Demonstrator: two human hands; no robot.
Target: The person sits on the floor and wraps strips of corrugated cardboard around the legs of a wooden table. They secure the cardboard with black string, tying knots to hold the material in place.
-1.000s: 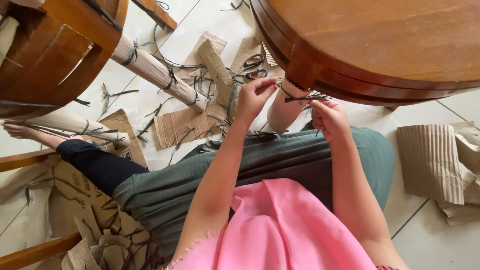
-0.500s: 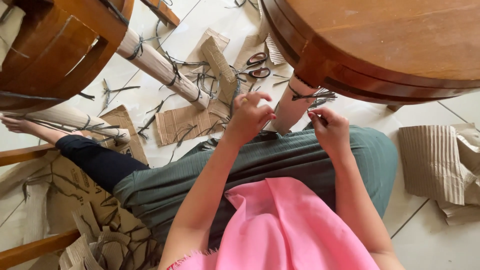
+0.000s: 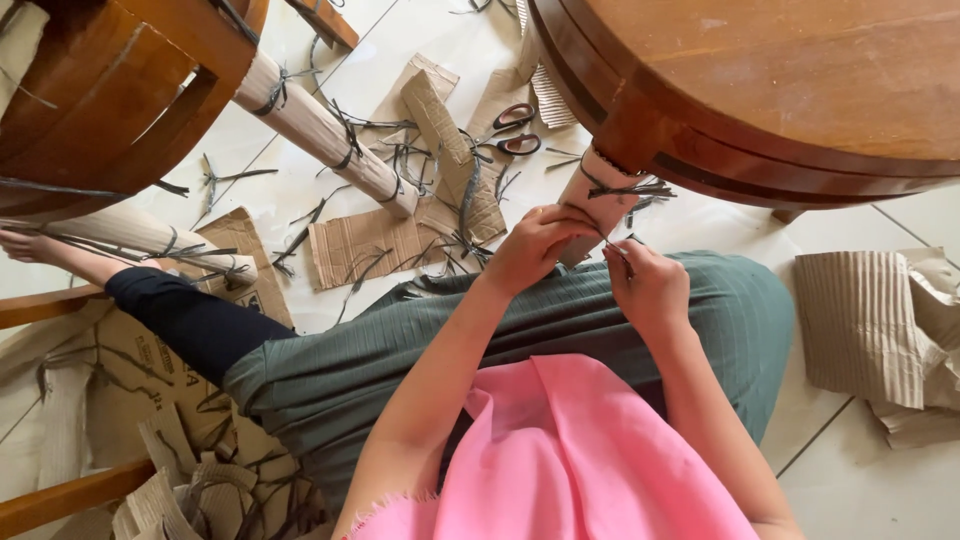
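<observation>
The person sat on the tiled floor under the rim of a round wooden table, both hands raised to one table leg that was wrapped in cardboard. The left hand was closed round the lower part of the wrap, seemingly to pin the cardboard flat against the leg. The right hand sat just beside it, its fingertips pinched on a thin dark strap that ran across to the left hand — most likely kept taut so the binding would not slip. Higher on the leg another strap was already tied, its loose ends sticking out.

Scissors lay open on the floor beyond the leg, near at hand among cardboard scraps and cut strap ends. To the left a chair stood with a leg wrapped and bound the same way. Crumpled corrugated sheet lay well apart on the right — spare stock, by its look.
</observation>
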